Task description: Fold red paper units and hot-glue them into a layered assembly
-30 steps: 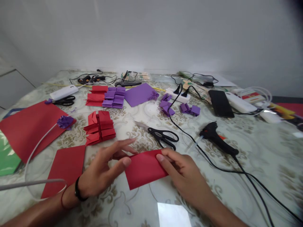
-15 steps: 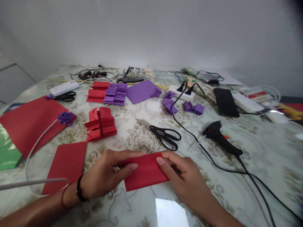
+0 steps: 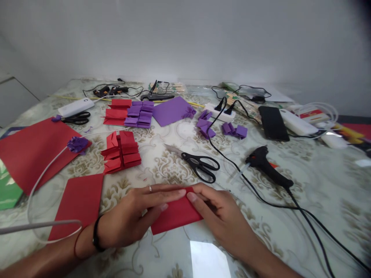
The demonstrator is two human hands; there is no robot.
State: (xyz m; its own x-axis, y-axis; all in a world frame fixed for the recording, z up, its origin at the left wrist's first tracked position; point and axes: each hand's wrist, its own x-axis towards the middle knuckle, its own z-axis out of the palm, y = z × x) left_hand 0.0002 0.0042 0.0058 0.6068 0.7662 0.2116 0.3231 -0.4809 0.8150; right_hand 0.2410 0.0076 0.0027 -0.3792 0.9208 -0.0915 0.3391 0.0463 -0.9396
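A red sheet of paper (image 3: 176, 214), with a folded edge along its top, is held low over the table between both hands. My left hand (image 3: 136, 208) lies along that top edge, fingers stretched to the right over it and thumb against the front face. At the upper right corner my right hand (image 3: 222, 216) pinches the paper, thumb in front and fingers curled behind. Just beyond the paper lie black-handled scissors (image 3: 199, 164). Folded red paper pieces (image 3: 121, 152) sit in rows to the left, and a flat red sheet (image 3: 78, 200) lies beside my left forearm.
A black glue gun (image 3: 271, 168) rests at right, its cord running toward the front. Farther back are purple folded pieces (image 3: 205, 127), a purple sheet (image 3: 171, 112), a white power strip (image 3: 220, 113) and a black phone (image 3: 273, 123). A large red sheet (image 3: 40, 150) lies at left.
The fingers of my left hand have slid right along the paper's top edge, close to my right thumb. My right hand keeps its pinch. The view has shifted slightly.
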